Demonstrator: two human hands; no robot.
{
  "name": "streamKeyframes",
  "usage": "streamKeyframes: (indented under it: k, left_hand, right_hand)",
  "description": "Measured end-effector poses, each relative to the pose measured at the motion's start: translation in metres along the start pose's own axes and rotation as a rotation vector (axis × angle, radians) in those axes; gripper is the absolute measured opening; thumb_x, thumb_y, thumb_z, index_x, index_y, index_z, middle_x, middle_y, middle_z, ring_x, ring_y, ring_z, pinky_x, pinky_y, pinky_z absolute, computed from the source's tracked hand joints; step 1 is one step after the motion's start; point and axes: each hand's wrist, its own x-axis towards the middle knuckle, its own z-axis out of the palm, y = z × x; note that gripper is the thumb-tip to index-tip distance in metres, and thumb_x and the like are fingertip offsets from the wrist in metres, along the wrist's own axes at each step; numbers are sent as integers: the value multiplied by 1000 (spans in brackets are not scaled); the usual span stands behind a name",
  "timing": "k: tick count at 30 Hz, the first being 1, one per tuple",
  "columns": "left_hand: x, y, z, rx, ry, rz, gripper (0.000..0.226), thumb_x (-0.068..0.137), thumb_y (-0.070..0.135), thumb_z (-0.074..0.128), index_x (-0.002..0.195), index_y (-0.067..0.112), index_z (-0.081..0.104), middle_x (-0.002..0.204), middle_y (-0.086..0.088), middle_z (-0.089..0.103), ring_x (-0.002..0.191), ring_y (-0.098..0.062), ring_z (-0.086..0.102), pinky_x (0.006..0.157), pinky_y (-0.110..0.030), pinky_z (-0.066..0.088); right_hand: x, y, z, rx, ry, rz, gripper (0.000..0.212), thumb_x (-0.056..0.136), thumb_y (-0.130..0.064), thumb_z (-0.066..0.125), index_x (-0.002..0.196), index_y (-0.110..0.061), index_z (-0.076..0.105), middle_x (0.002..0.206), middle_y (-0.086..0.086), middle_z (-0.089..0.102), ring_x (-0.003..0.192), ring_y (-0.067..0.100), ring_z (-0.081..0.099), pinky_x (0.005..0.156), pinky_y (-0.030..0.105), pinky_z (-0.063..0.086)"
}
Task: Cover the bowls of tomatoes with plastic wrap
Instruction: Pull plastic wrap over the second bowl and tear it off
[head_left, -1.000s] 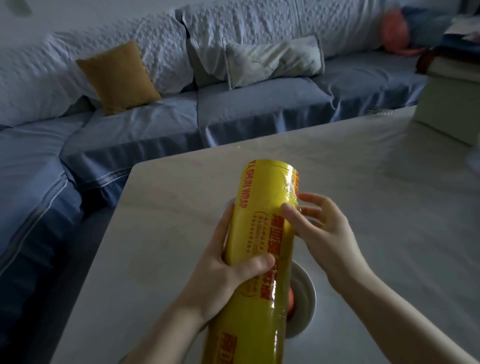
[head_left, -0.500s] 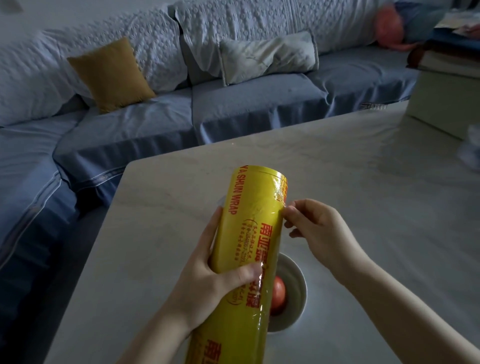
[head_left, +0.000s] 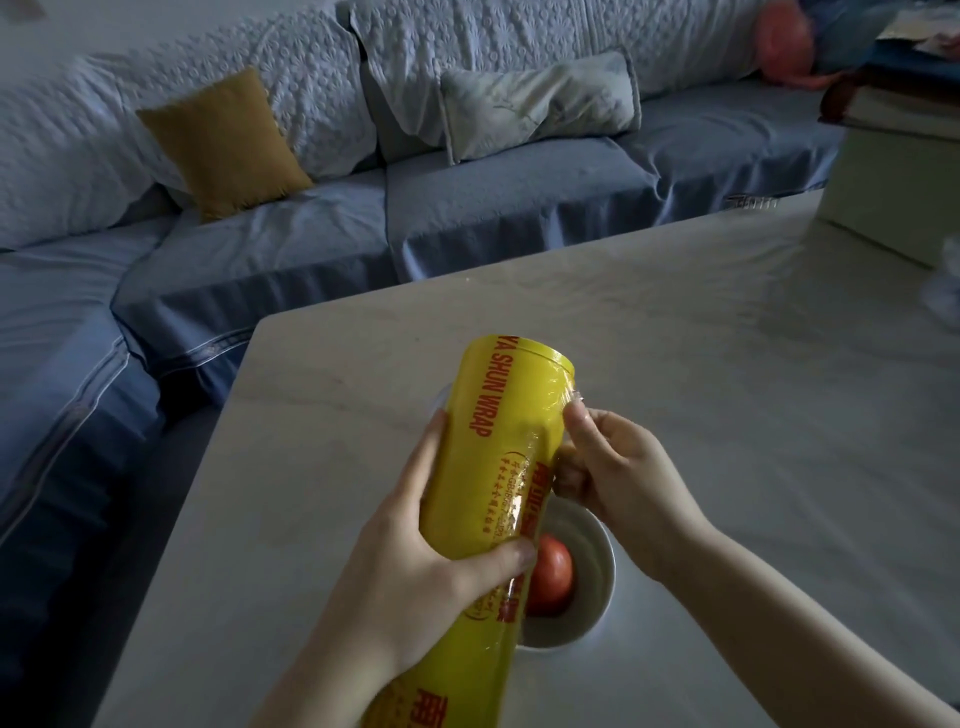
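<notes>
Unrolling the plastic wrap
Left hand (head_left: 415, 566) is gripping the plastic wrap roll (head_left: 493, 499) above the tomato (head_left: 550, 574) bowl (head_left: 592, 571); right hand (head_left: 618, 467) is pinching the film's edge.

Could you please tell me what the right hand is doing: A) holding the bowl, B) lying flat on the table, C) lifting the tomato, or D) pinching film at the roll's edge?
D: the right hand pinches clear film at the side of the roll, which the left hand grips.

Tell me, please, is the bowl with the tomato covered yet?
Uncovered: the tomato lies bare in the bowl; nothing spans its rim.
</notes>
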Motion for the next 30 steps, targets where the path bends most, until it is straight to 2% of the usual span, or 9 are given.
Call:
streamKeyframes:
  k: [2,7,12,15,17,20,25,27,30]
  left_hand:
    - [0,2,-1,49,-13,11,104,37,64,75,115,79,8,114,34,53,98,6,60,86,-30,54]
    - [1,0,-4,174,27,55,106,47,57,83,114,81,4,116,30,50,100,3,58,83,-22,51]
    - [3,-3,-3,298,55,39,111,40,68,76,121,78,-1,126,14,51,106,-9,57,90,-36,51]
    - [2,-3,-2,300,53,36,112,35,72,71,123,77,0,124,13,52,105,-8,58,90,-35,51]
    - [3,-4,-1,298,54,41,112,39,68,76,123,77,1,124,12,52,104,-8,58,90,-34,50]
    - [4,-5,-2,319,55,41,111,43,65,79,120,79,0,125,12,50,106,-9,56,90,-32,48]
    - [10,-2,0,455,74,31,115,50,58,80,116,77,-12,112,6,46,103,-16,55,82,-29,42]
    - [11,1,0,504,90,38,114,54,59,77,113,75,-19,105,6,41,100,-18,54,78,-29,40]
    - [11,7,0,472,108,49,111,52,63,75,112,76,-17,102,7,40,91,-13,51,77,-29,40]
  right_hand:
    - [-1,1,-1,-12,-5,23,45,66,-49,56,81,-6,54,48,-4,45,45,8,42,55,27,40]
    - [-2,-2,-10,-129,-101,158,43,51,-46,71,69,-8,60,46,0,48,46,10,41,55,25,37]
    - [-6,-4,-11,-189,-200,169,21,53,-37,73,48,-17,66,45,-2,51,44,8,42,51,21,38]
    - [-8,-3,-10,-244,-170,120,20,70,-23,75,53,-16,65,46,-6,54,43,4,46,47,15,40]
    - [-12,-1,-7,-324,-92,70,18,75,-20,74,60,-14,66,47,-7,57,45,3,50,48,15,43]
    - [-14,-2,-8,-409,-30,73,23,76,-26,72,67,-6,69,56,2,59,54,11,52,57,27,44]
    - [-16,-23,-19,-332,-212,207,20,76,-24,70,72,-5,73,57,5,49,50,10,43,65,33,41]
    - [-18,-26,-19,-356,-225,183,24,72,-30,72,74,-6,74,53,6,54,52,11,48,70,35,45]
    - [-22,-23,-15,-419,-279,146,26,62,-37,77,78,-17,76,75,16,71,69,16,61,74,33,52]
